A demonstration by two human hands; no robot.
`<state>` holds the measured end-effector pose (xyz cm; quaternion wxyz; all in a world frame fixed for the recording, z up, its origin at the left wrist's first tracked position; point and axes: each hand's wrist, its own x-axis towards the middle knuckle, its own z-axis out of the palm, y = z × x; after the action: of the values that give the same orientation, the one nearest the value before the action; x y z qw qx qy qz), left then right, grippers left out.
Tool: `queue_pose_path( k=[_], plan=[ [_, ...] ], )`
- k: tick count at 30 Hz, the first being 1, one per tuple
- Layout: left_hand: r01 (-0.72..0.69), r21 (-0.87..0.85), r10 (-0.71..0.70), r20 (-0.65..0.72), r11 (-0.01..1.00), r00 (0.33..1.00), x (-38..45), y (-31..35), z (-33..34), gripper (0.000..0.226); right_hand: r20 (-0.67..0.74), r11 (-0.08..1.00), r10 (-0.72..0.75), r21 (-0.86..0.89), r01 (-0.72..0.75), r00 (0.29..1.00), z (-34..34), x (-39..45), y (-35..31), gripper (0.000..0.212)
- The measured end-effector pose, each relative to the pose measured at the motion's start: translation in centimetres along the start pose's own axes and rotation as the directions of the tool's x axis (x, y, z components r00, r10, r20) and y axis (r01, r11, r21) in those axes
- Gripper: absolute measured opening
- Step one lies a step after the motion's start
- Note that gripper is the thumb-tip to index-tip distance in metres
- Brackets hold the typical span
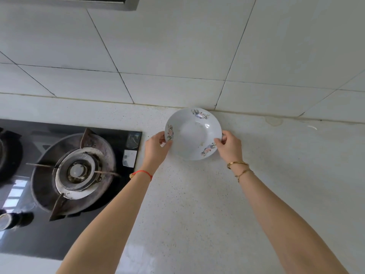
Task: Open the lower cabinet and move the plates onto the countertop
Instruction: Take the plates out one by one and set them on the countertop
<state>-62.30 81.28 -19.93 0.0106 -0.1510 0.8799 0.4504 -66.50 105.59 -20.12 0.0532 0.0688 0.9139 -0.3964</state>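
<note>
Gas stove (65, 175) at far left, cut off by the frame edge; 1 burner shows in full. My left hand (156, 148) pinches the left rim of the plate (192, 133), thumb on top, fingers underneath and hidden. Plate is round, no long axis; hollow faces up, tipped slightly toward me, 3 flower prints on the rim. It sits far back on the countertop (197, 214), just beside the tiled wall (177, 46). Cannot tell if its base touches the surface. My right hand (230, 146) grips the right rim likewise, fingertips tucked out of sight.
</note>
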Motion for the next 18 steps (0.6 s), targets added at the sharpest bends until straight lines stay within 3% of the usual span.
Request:
queue_pose_path(
  k=[6,9,18],
  plan=[
    [-0.013,0.09,0.01,0.028,0.996,1.0,-0.3,0.4,-0.4,0.035,0.045,0.998,-0.034,-0.052,0.037,0.998,-0.9,-0.2,0.0,0.026],
    [-0.02,0.156,0.018,0.01,0.988,1.0,-1.3,0.8,-1.3,0.045,0.088,0.988,-0.061,-0.136,0.073,0.994,-2.5,-0.8,-0.1,0.038],
    [-0.255,0.374,0.29,-0.042,0.892,0.956,-10.0,4.8,-5.8,0.048,0.062,0.844,-0.433,-0.321,0.429,0.899,-10.0,-7.8,-1.5,0.04]
  ],
)
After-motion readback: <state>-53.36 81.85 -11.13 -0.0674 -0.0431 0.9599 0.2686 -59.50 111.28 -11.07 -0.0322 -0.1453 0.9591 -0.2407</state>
